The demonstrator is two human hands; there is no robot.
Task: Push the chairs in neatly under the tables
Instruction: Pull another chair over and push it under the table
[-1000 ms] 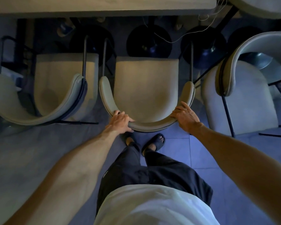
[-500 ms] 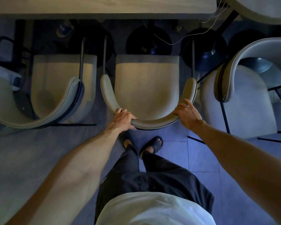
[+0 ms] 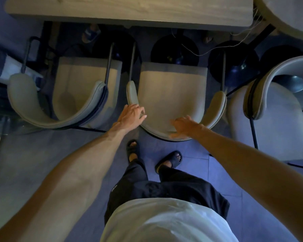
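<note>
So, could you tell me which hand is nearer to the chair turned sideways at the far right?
Right. The right hand lies on the middle chair's curved back, on the side towards that sideways chair; the left hand is at the back's opposite end.

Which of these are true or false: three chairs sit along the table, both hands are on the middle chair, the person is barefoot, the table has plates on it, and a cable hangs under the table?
1. Three chairs sit along the table. True: left chair, middle chair, right chair.
2. Both hands are at the middle chair's curved backrest. True: left hand, right hand, fingers loose, not clenched.
3. The person is barefoot. False: they wear dark slide sandals.
4. Plates sit on the table. False: the visible wooden top is bare.
5. A thin cable hangs under the table. True.
</note>
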